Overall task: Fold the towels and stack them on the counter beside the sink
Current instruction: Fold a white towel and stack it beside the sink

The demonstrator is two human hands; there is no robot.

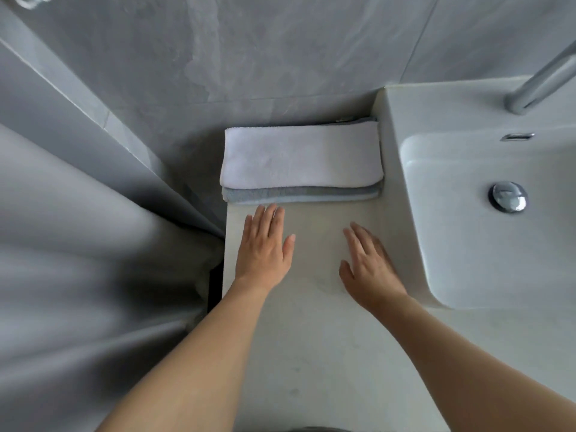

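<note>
A folded white terry towel [300, 157] lies on top of a folded grey-blue towel [299, 195], the pair stacked at the back of a pale stone counter [311, 353], against the grey tiled wall [249, 51] and just beside the white ceramic sink [486, 232]. The left hand [265, 247] and the right hand [369, 266] are spread flat, palms down, over the counter in front of the stack, holding nothing. The left fingertips [271, 208] reach the grey-blue towel's front edge. A chrome drain plug [508, 196] sits in the basin, and a chrome tap spout [542, 85] juts above it.
</note>
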